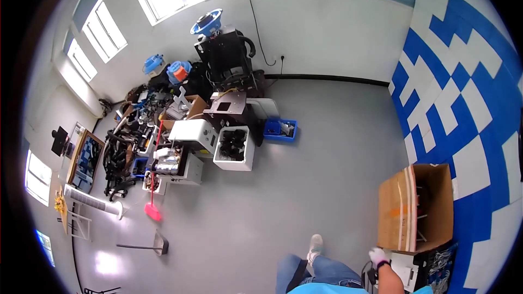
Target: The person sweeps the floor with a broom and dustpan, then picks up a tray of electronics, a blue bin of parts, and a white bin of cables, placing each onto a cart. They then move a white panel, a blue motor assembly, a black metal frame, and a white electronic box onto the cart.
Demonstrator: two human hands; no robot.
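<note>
My right hand (377, 257), in a white glove with a dark band at the wrist, is down at the lower right with its fingers curled in. It is beside a white box-shaped item (403, 268) and just above a loop of dark cable (367, 276). Whether the fingers grip the cable, the edge of the white item or something else is too small to make out. A large open cardboard box (396, 209) lies on its side right beyond the hand, with thin rods inside. My left hand is out of view.
Bundled cables (440, 267) lie right of the white item. Across the grey floor (316, 158) stand a white foam bin (233, 166) of black parts, a blue crate (280, 137), a white cabinet (194, 133), a pink broom (153, 212) and a dustpan (161, 243).
</note>
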